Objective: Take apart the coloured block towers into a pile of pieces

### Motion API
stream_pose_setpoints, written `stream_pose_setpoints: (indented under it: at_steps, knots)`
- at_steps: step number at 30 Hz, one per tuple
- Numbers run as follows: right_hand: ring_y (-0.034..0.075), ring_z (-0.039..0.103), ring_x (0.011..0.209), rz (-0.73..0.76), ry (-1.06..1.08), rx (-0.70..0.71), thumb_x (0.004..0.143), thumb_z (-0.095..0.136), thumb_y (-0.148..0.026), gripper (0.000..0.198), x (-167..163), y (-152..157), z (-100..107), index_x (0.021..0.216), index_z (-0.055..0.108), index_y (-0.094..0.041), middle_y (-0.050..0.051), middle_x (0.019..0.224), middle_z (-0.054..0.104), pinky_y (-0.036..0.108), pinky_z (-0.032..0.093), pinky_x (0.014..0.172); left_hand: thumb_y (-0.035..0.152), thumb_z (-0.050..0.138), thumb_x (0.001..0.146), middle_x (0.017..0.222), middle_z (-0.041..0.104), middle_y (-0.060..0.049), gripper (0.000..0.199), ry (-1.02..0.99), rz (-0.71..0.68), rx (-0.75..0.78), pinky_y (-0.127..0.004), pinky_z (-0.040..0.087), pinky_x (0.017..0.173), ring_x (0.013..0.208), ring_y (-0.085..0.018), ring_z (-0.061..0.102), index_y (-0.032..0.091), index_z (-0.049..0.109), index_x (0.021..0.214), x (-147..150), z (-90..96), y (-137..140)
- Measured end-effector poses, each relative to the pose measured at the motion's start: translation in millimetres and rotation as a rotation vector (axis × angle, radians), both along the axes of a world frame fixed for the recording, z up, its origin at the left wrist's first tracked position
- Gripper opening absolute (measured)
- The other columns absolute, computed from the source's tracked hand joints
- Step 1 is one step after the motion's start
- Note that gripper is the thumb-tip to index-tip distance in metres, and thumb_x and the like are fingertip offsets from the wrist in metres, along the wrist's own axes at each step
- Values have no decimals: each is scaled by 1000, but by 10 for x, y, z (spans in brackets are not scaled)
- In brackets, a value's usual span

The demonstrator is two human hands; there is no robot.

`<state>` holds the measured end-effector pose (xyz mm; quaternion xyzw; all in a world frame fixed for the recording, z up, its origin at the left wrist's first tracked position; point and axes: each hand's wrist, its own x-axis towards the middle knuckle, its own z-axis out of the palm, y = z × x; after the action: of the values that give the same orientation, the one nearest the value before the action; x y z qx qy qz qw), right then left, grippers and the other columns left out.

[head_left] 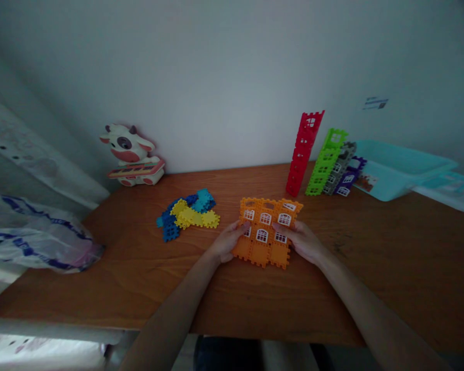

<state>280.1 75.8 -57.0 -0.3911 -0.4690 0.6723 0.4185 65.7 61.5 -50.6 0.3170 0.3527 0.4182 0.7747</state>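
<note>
Between my two hands is a panel of orange interlocking building tiles (268, 247), joined in three columns, with white arched windows in several tiles. My left hand (229, 241) grips its left edge, thumb across the front. On the opposite edge my right hand (304, 242) is closed the same way, its thumb over a window in the right column. The right column looks slightly angled against the others. Fingers behind the panel are hidden. Left of my hands lies a loose pile of yellow tiles (197, 218) and blue tiles (170, 229).
Against the wall stand a tall red tile strip (303, 152), a green strip (326, 164), a grey strip (338, 170) and a purple strip (348, 179). A turquoise bin (402, 175) is at right. A cow toy keyboard (135, 157) and a plastic bag (38, 234) occupy the left.
</note>
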Motion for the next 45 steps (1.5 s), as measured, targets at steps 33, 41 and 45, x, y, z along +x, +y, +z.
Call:
stream_pose_setpoints:
  at_steps: [33, 41, 45]
  knots:
    - [24, 74, 91, 49, 21, -44, 81, 76, -43, 31, -70, -32, -40, 103, 70, -23, 7, 106, 77, 38, 61, 80, 24, 71, 88, 122, 70, -15, 39, -27, 45, -16, -40, 65, 75, 98, -28, 74, 19, 57, 124, -135, 25, 33]
    - [20, 74, 81, 74, 160, -142, 74, 82, -38, 34, -51, -71, 54, 104, 69, -29, 3, 101, 77, 31, 62, 63, 22, 74, 86, 130, 65, -13, 48, -42, -11, 18, -40, 66, 73, 100, -27, 73, 24, 54, 129, -243, 75, 22]
    - [19, 73, 75, 45, 172, -200, 71, 84, -34, 30, -48, -62, 65, 98, 72, -27, 4, 96, 77, 29, 62, 59, 17, 74, 84, 127, 67, -12, 40, -52, 1, 12, -40, 66, 74, 100, -27, 73, 21, 57, 121, -234, 70, 29]
